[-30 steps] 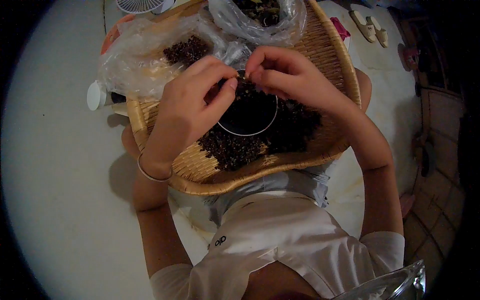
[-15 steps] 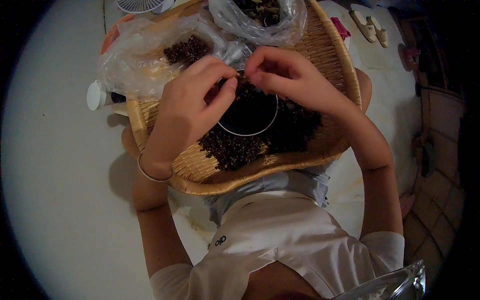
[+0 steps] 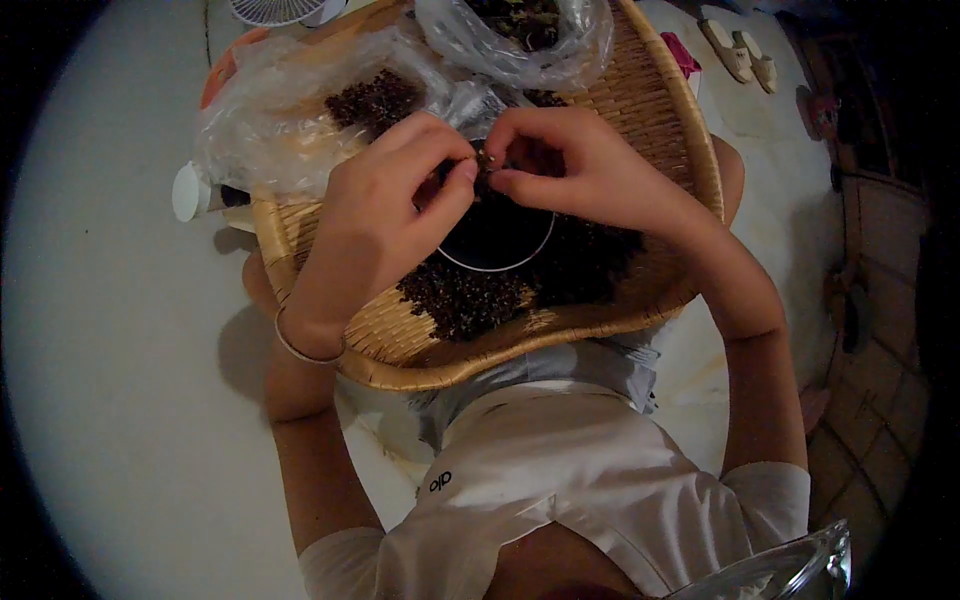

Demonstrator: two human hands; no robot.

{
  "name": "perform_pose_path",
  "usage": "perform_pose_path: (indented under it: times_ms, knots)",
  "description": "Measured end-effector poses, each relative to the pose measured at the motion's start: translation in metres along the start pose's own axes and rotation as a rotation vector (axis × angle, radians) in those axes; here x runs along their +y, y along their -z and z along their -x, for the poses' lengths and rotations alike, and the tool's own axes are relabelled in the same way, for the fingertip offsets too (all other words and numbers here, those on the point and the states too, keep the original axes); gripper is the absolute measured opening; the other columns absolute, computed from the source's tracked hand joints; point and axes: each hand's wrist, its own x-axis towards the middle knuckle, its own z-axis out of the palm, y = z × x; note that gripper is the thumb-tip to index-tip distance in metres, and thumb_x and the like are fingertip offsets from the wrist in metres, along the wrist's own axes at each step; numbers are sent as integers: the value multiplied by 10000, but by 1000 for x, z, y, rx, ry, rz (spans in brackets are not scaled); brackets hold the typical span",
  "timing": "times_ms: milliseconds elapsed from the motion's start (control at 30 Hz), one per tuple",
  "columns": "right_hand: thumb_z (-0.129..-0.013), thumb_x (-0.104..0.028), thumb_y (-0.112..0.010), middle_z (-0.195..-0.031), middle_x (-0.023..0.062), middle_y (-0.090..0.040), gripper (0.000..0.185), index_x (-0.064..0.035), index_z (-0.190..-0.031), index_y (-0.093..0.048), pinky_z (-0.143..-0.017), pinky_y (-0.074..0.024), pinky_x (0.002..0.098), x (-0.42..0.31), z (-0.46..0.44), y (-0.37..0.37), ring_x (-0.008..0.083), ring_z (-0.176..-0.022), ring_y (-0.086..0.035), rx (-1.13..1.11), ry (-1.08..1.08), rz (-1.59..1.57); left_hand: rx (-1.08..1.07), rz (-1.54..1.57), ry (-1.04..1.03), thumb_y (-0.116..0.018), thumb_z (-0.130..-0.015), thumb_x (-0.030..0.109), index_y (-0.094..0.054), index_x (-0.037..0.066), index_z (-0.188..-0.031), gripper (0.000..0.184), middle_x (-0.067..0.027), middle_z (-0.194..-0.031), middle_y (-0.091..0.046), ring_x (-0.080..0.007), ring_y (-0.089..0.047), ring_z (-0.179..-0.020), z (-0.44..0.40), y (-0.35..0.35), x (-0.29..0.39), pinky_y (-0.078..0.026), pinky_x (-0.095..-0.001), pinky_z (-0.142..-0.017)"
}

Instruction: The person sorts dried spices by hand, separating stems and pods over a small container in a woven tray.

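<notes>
My left hand (image 3: 400,185) pinches a small dark sprig (image 3: 482,165) between thumb and forefinger, over a dark bowl (image 3: 497,235) with a thin white rim. On the sprig's other side my right hand (image 3: 555,165) has its thumb and forefinger close together at its edge; whether it grips anything is too small to tell. Dark, berry-like plant pieces (image 3: 465,300) lie around the bowl in a woven basket tray (image 3: 390,345). The bowl's far side is partly hidden by my hands.
At the back left of the tray is a clear plastic bag (image 3: 270,130) with a dark clump (image 3: 375,100). Another bag (image 3: 590,50) holds leafy material. A white-lidded container (image 3: 190,192) stands left. Slippers (image 3: 727,52) lie on the floor, and a fan (image 3: 275,8) is at the top.
My right thumb has moved down and away from the forefinger, widening the gap in that hand. The sprig shows more clearly between my hands. My left hand has barely moved.
</notes>
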Motion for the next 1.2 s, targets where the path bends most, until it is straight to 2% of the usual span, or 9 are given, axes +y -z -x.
perform_pose_path:
  times_ms: [567,633,667,733,833,867,933,1167,1200]
  knots:
    - [-775,-153,-584,-751,22,-595,162,-18,-864,-575,-666,-456,253,6,0,0,94,-711,-547,-40,1,-101,-11,0,21,-535,-799,68,-534,1,-844,81,-83,-864,-542,-183,-542,-760,0,1,-1,-440,-261,-626]
    - [-826,-148,-534,-711,-37,-512,123,-40,-883,-544,-547,-359,160,15,-2,-4,11,-642,-449,-10,99,-246,15,19,34,-535,-801,71,-538,3,-855,87,-84,-874,-547,-184,-542,-774,0,0,-3,-440,-261,-633]
    - [-826,-148,-534,-711,-37,-512,123,-40,-883,-544,-547,-359,160,8,-1,-1,11,-642,-449,-11,100,-245,16,18,33,-535,-801,71,-538,3,-855,87,-84,-874,-547,-184,-542,-774,0,1,-3,-440,-261,-633]
    - [-844,-198,-503,-654,-34,-496,159,-57,-898,-553,-470,-312,154,-12,3,8,10,-556,-417,-13,-161,-392,10,41,31,-528,-806,65,-537,-5,-857,87,-91,-869,-547,-187,-541,-789,0,1,-5,-434,-257,-662]
    - [-849,-224,-484,-608,-36,-473,179,-70,-905,-558,-426,-266,156,-8,3,9,13,-498,-377,26,-149,-358,-3,75,28,-521,-808,52,-533,-19,-857,87,-95,-855,-544,-181,-536,-792,0,5,-3,-425,-253,-693]
    - [-849,-224,-484,-608,-36,-473,179,-70,-905,-558,-426,-266,156,-9,3,9,13,-498,-377,26,-149,-357,-2,75,27,-521,-808,52,-533,-19,-857,87,-95,-855,-544,-181,-536,-792,0,3,-3,-425,-253,-693]
    - [-844,-203,-493,-620,-38,-473,158,-72,-906,-556,-441,-284,154,-9,3,10,11,-519,-388,10,-146,-357,104,127,-27,-545,-784,63,-528,-1,-818,74,-75,-731,-492,-158,-472,-559,0,-1,-4,-384,-249,-510]
    - [-821,-161,-517,-690,-36,-485,147,-60,-926,-540,-464,-309,148,-7,5,11,9,-564,-414,-6,-32,-393,102,183,-43,-537,-806,67,-528,-1,-830,73,-55,-740,-514,-124,-483,-575,1,0,-9,-387,-230,-517]
    - [-818,-159,-519,-701,-37,-487,151,-59,-929,-536,-463,-315,147,-7,6,10,10,-572,-423,-9,-6,-395,56,383,82,-527,-823,77,-534,4,-852,79,-40,-729,-521,-105,-488,-581,3,1,-8,-394,-217,-523]
